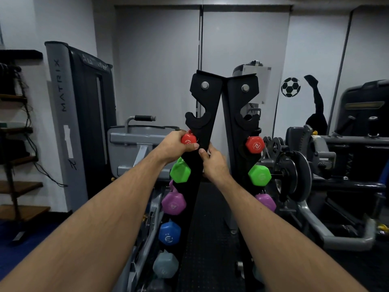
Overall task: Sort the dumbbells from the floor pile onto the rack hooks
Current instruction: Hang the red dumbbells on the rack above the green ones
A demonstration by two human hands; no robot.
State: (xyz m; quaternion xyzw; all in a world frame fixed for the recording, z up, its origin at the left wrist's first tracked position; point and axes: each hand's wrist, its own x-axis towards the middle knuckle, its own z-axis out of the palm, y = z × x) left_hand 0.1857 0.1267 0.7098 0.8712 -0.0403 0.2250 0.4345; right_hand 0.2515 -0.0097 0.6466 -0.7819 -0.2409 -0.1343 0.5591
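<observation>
The left hand (174, 145) is gripping a red dumbbell (188, 139) against the black rack (207, 123), just below its empty top hook. The right hand (212, 162) is curling around the rack's left upright. Behind, a grey machine (63, 114) is showing "MATRIX".

Dumbbells (177, 172) hung down both rack (202, 127) uprights, top hooks (194, 119) bare, weight machine (77, 114) left, plates (294, 175) seemingly right.

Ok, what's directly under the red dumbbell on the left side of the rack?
Under the red dumbbell, gripped by the left hand, hang green, purple, blue and pale grey dumbbells. The rack upright covers their handles and hooks.
</observation>
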